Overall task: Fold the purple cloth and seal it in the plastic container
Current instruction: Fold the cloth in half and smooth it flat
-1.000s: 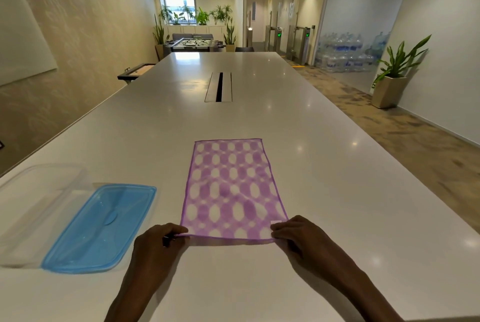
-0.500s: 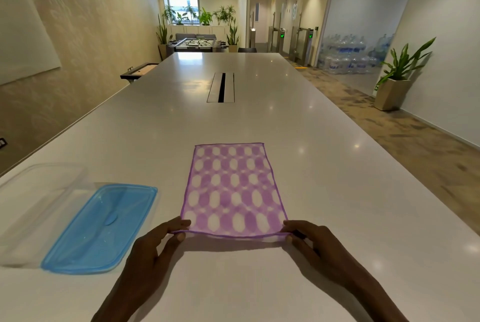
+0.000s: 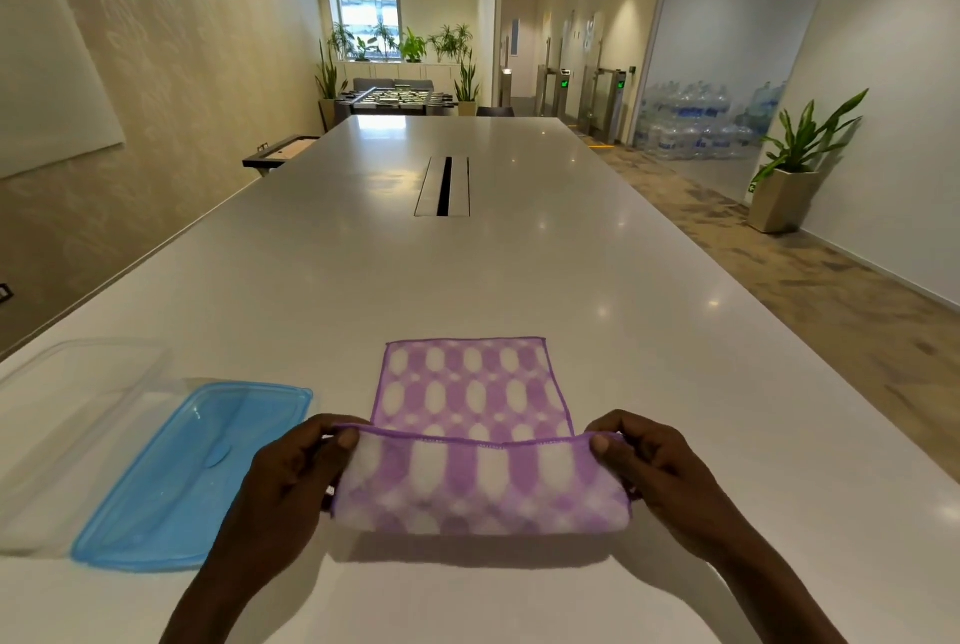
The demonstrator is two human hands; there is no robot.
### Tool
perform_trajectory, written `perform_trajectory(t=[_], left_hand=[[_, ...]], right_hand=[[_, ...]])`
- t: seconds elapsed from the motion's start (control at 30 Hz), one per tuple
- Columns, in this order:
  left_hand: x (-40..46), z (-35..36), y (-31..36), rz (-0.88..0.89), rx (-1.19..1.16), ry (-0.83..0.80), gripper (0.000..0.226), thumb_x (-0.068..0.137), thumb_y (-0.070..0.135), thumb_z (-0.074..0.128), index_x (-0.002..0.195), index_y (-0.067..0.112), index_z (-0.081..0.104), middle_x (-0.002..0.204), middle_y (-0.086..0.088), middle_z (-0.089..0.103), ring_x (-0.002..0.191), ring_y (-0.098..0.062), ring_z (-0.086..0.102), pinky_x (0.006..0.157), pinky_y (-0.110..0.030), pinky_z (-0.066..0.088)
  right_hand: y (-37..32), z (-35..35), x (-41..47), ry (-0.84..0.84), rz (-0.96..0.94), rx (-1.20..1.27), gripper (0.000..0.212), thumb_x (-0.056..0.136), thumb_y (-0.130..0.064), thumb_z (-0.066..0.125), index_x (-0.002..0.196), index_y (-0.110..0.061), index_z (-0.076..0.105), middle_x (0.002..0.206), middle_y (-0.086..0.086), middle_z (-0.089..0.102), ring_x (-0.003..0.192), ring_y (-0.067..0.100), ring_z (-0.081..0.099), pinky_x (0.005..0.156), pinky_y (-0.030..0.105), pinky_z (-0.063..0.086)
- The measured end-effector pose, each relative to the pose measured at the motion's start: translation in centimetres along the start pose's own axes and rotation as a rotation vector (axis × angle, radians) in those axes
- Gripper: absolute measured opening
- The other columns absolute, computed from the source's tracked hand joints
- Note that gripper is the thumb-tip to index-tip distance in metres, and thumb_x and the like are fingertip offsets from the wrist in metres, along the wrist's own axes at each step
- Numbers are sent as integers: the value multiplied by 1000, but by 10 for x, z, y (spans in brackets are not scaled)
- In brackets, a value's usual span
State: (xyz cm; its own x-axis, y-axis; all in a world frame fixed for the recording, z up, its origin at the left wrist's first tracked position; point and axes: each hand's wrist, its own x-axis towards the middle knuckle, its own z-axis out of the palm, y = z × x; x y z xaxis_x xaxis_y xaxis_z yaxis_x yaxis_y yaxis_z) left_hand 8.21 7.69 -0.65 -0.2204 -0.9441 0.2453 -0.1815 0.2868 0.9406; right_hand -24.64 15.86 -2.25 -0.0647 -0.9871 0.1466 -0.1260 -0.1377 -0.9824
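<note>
The purple cloth (image 3: 470,391) with white ovals lies on the white table (image 3: 519,269), its far half flat and its near edge lifted off the surface. My left hand (image 3: 291,477) pinches the near left corner. My right hand (image 3: 654,467) pinches the near right corner. The raised part hangs between them, curling over toward the far half. At the left lies the blue lid (image 3: 192,477), flat on the table. Beside it, further left, stands the clear plastic container (image 3: 67,404), open at the top.
A cable slot (image 3: 443,186) sits in the middle of the table, far ahead. The table's right edge runs beside a carpeted walkway with a potted plant (image 3: 795,165). A wall runs along the left side.
Both hands have taken the near corners and lifted the near edge of the cloth up off the table, carrying it toward the far edge. The cloth lay flat before.
</note>
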Motion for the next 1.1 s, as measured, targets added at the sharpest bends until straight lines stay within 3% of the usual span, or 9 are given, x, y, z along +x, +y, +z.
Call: perform_trajectory(t=[0.1, 0.23, 0.3, 0.4, 0.6, 0.83, 1.0, 1.1], left_hand=[[8, -2, 3, -53, -38, -35, 29, 93, 21, 48, 82, 33, 72, 67, -2, 68, 54, -13, 61, 43, -30, 50], [32, -2, -6, -74, -18, 5, 23, 96, 27, 49, 92, 25, 72, 77, -10, 70, 65, -21, 62, 53, -38, 53], [48, 3, -10, -83, -37, 44, 22, 96, 25, 51, 91, 23, 72, 74, -4, 70, 67, -18, 62, 54, -37, 54], [74, 10, -17, -85, -18, 85, 20, 95, 28, 54, 89, 26, 73, 73, 3, 70, 67, -13, 62, 55, -38, 54], [122, 23, -42, -166, -3, 150, 18, 93, 29, 58, 82, 27, 71, 73, -1, 72, 67, -17, 64, 64, -38, 52], [166, 42, -84, -286, 88, 200, 36, 93, 28, 56, 76, -1, 68, 69, -14, 64, 64, -22, 52, 61, -31, 39], [177, 51, -103, -337, 155, 217, 26, 90, 23, 60, 76, 5, 73, 77, -14, 72, 73, -28, 64, 64, -32, 43], [180, 53, -110, -330, 215, 235, 21, 88, 24, 63, 84, 7, 75, 84, -12, 74, 84, -31, 67, 70, -32, 45]], right_hand=[[-5, -2, 9, -37, 53, 12, 34, 92, -39, 62, 93, -5, 66, 76, 9, 64, 64, 20, 56, 48, 23, 42], [-8, 0, 31, 40, 82, -17, 26, 99, -26, 52, 98, -3, 65, 78, 5, 66, 66, 18, 62, 51, 27, 48], [-7, 0, 45, 93, 88, -28, 23, 100, -24, 52, 98, -7, 66, 79, 6, 68, 66, 19, 63, 53, 29, 50], [-1, -3, 69, 189, 93, -60, 20, 98, -25, 58, 94, -8, 67, 77, 8, 70, 65, 22, 64, 56, 33, 51], [18, -10, 130, 360, 121, -162, 24, 92, -25, 67, 82, -4, 72, 70, 9, 68, 60, 19, 61, 56, 32, 48], [64, -16, 185, 381, 152, -450, 23, 92, -21, 64, 79, -4, 72, 64, -5, 64, 64, 16, 59, 64, 33, 48], [79, -14, 192, 363, 160, -600, 20, 91, -17, 64, 75, -8, 72, 64, -22, 59, 63, -1, 57, 55, 8, 38], [84, -12, 193, 390, 147, -622, 18, 88, -15, 66, 70, -17, 70, 63, -22, 59, 63, -5, 56, 56, 3, 37]])
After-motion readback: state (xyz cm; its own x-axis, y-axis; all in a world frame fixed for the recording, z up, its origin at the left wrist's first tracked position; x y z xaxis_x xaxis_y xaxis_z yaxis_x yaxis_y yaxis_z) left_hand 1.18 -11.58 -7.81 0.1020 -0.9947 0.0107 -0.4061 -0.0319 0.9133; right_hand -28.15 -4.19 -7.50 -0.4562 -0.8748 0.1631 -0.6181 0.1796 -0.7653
